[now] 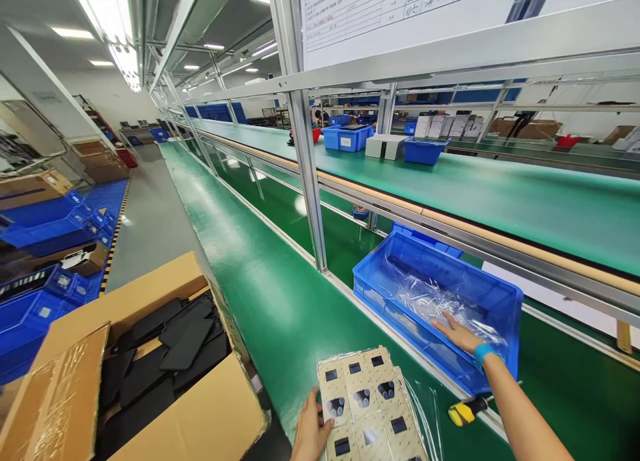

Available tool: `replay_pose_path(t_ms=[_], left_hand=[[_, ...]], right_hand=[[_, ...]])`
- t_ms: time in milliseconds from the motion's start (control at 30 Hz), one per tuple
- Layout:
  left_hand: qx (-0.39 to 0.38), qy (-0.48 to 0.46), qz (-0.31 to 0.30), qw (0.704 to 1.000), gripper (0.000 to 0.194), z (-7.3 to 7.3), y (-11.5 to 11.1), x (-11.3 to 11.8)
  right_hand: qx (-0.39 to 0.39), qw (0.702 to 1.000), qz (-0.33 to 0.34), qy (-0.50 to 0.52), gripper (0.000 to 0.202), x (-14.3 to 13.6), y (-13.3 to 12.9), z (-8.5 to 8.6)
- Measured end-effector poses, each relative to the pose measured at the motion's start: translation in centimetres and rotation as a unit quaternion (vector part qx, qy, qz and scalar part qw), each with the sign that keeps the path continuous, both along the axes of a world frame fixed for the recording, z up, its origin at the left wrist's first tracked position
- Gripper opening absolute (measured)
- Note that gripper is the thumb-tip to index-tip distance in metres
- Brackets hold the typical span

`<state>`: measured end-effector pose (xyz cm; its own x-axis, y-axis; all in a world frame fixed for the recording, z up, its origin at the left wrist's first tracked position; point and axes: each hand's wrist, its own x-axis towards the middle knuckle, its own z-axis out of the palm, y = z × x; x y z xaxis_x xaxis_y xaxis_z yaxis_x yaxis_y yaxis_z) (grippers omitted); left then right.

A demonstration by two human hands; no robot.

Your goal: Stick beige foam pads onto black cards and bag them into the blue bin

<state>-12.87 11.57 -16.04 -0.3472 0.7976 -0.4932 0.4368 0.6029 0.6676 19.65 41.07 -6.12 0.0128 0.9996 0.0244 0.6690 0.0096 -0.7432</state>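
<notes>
My left hand [311,429] grips the left edge of a stack of beige-gold sheets [367,407], with the thumb over the top. The sheets carry rows of printed panels with dark rectangles and rounded shapes. Clear plastic film [423,407] lies along the stack's right side. My right hand [457,332], with a blue band at the wrist, reaches over the near wall into a blue bin [377,304]. Its fingers are stretched out above crumpled clear plastic bags [433,297]; I cannot tell whether they touch. A yellow-and-black screwdriver handle [465,411] lies below that forearm.
An open cardboard box [175,407] of black flat pieces [187,341] stands at the left. A metal post [306,174] rises from the green bench [250,281]. Beyond it runs a raised green shelf [475,194] with small blue bins [347,138].
</notes>
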Motion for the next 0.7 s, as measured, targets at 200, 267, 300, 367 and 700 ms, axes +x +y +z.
replay_pose_path(t_ms=[200, 267, 300, 367, 700], left_hand=[[0.016, -0.056, 0.079, 0.995, 0.068, -0.2, 0.1, 0.4], [0.018, -0.062, 0.093, 0.994, 0.071, -0.2, 0.1, 0.5], [0.020, -0.068, 0.099, 0.993, 0.072, -0.3, 0.2, 0.5], [0.027, -0.083, 0.109, 0.990, 0.071, -0.7, 0.2, 0.5], [0.081, -0.164, 0.173, 0.968, 0.065, 0.3, 0.3, 0.5]], right_hand=[[0.046, 0.998, 0.045, -0.019, 0.064, -1.3, -6.9, 1.4], [0.012, 0.996, 0.090, -0.017, 0.056, -2.9, -10.9, 0.2], [-0.048, 0.988, 0.145, -0.020, 0.056, -3.9, -12.7, -0.8], [-0.107, 0.977, 0.181, -0.038, 0.047, -5.8, -16.0, -3.3], [-0.211, 0.957, 0.086, -0.181, 0.063, -10.9, -20.9, -9.4]])
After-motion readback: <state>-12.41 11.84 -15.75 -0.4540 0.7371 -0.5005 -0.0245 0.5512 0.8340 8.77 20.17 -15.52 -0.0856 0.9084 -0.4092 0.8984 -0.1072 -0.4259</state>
